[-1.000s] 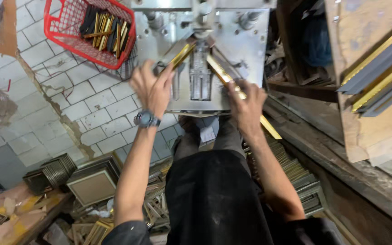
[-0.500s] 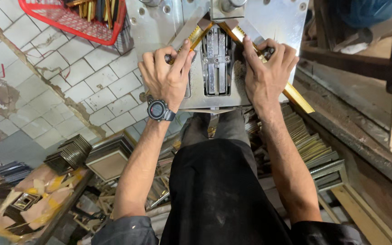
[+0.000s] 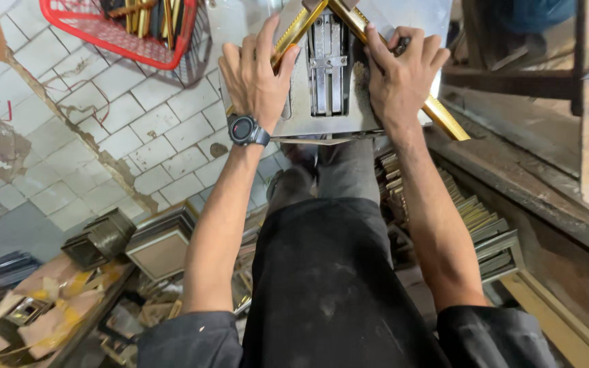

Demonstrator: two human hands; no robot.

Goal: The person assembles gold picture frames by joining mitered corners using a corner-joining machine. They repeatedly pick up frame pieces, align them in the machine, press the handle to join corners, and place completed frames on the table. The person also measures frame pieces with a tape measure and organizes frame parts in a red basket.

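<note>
My left hand (image 3: 253, 75), with a dark watch on the wrist, presses a short gold frame strip (image 3: 299, 28) flat on the grey metal machine table (image 3: 301, 112). My right hand (image 3: 400, 75) presses a longer gold frame strip (image 3: 444, 117) that runs down to the right past the table edge. The two strips slant toward each other and meet in a corner at the top edge of the view, over the slotted centre (image 3: 327, 65) of the machine. My legs in dark trousers stand under the table.
A red wire basket (image 3: 103, 31) with gold and dark strips sits on the tiled floor at upper left. Stacked frame pieces (image 3: 472, 218) lie at right beside a wooden ledge. Small finished frames (image 3: 161, 245) and scraps lie at lower left.
Both hands have slid the two strips up the machine table until their ends meet in a corner. The view has tipped down and closer.
</note>
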